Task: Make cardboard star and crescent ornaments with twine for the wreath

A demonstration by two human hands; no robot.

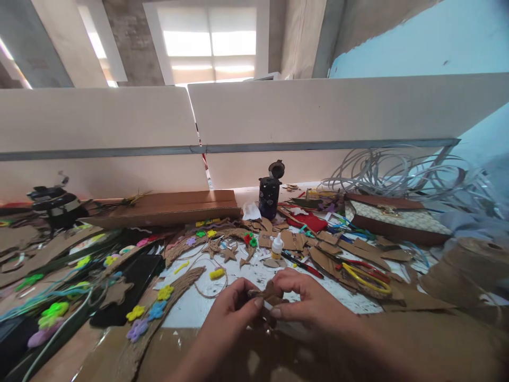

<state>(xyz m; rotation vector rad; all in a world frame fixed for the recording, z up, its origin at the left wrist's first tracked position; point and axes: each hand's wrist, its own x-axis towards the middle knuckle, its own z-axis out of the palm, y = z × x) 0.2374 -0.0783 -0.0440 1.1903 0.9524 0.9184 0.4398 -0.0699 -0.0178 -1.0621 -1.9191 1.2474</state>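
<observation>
Both hands meet over the front edge of the white work surface [186,313]. Between them is a small brown cardboard piece [269,292] with pointed parts, perhaps a star; the fingers cover much of it. My left hand [236,305] pinches its left side with thumb and fingers. From the right, my right hand [298,294] grips the same piece, thumb below and fingers above. Just beyond them stand a small white glue bottle [277,245] and a dark pen [300,264]. A brown star [228,254] lies farther back, left of the bottle.
On the left, a twine-covered arc [175,297] bears several fuzzy flowers [165,293]. Yellow-handled scissors [368,278] lie among cardboard scraps on the right. A dark flask [269,196] stands behind, its lid up. A handbag [397,220] and a large twine spool [465,276] sit at right.
</observation>
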